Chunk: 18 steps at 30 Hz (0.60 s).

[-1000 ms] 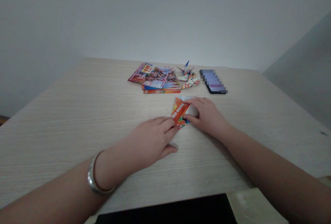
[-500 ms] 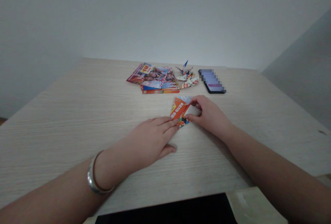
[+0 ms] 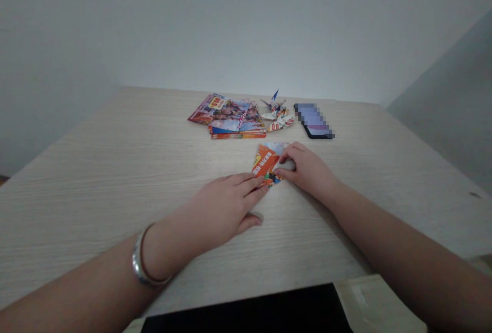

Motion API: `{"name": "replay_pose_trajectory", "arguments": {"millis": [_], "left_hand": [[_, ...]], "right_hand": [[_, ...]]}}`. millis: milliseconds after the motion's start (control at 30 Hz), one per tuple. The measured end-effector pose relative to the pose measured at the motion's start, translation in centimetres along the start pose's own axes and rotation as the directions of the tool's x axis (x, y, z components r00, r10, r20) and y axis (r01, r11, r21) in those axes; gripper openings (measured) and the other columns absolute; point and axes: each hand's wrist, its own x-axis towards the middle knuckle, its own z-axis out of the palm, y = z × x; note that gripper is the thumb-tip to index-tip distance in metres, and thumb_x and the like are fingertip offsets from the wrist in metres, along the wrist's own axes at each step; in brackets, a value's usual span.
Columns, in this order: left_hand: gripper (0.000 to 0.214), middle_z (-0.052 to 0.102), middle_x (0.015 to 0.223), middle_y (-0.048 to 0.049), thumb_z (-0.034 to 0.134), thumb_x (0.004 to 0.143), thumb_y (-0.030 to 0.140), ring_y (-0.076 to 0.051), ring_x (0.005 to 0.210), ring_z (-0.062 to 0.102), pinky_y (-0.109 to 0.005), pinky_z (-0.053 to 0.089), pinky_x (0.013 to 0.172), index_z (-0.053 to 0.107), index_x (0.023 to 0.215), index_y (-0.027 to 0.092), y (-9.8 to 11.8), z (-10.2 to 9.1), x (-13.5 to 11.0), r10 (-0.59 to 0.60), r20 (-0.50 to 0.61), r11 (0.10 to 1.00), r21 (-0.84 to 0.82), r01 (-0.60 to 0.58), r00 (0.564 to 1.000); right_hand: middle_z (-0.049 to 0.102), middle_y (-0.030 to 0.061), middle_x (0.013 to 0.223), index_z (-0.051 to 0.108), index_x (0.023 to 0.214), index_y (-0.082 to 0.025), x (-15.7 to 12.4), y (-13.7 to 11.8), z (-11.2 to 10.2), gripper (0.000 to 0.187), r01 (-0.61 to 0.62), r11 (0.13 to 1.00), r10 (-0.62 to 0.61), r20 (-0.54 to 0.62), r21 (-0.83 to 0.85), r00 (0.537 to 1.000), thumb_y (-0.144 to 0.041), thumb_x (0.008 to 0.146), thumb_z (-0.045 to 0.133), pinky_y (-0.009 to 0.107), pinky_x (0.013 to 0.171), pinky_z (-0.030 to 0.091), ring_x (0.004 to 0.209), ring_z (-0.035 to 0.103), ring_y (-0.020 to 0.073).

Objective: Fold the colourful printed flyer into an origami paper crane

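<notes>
A small sheet of printed paper (image 3: pixel 266 161), orange with white lettering and folded over itself, lies on the table between my hands. My left hand (image 3: pixel 221 210) rests flat with its fingers stretched out, the fingertips pressing on the paper's near left edge. A silver bangle circles that wrist. My right hand (image 3: pixel 305 169) curls over the paper's right side, thumb and fingers on a folded flap whose pale inner face shows between them. The fingers partly hide that flap.
Behind the paper lies a stack of colourful leaflets (image 3: pixel 234 115). Folded paper cranes (image 3: pixel 277 112) stand to its right, then a dark-edged phone (image 3: pixel 314 120). A black flat object (image 3: pixel 246 312) is at the near edge. A wall (image 3: pixel 246 25) rises behind the table (image 3: pixel 96 169).
My right hand has shifted slightly left, bringing thumb and fingers closer together over the flap, so less pale paper shows. My left hand has stayed almost still.
</notes>
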Motion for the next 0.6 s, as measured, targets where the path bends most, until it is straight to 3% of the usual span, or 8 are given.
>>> {"name": "replay_pose_trajectory", "arguments": {"millis": [400,600], "left_hand": [[0.058,0.050,0.154,-0.0126,0.052,0.099,0.047,-0.029,0.137,0.051,-0.044,0.042,0.115,0.049,0.148,0.015,0.15,-0.56,-0.09,-0.022,0.014,0.998,-0.052,0.022,1.000],[0.058,0.052,0.152,-0.0130,0.057,0.098,0.044,-0.030,0.137,0.050,-0.046,0.042,0.115,0.049,0.147,0.014,0.20,-0.32,0.09,-0.028,0.009,0.998,-0.060,0.029,1.000]], "right_hand": [[0.059,0.0054,0.098,0.064,0.079,-0.021,-0.19,-0.18,-0.08,0.016,0.014,1.000,-0.014,0.010,-0.021,1.000,-0.032,0.086,0.072,0.036,0.085,0.053,0.090,0.062,0.0193],[0.060,0.0080,0.103,0.065,0.079,-0.020,-0.38,-0.81,-0.46,0.038,-0.044,0.998,0.046,0.044,-0.043,0.998,-0.054,0.071,0.082,0.039,0.084,0.055,0.092,0.063,0.0227]]}}
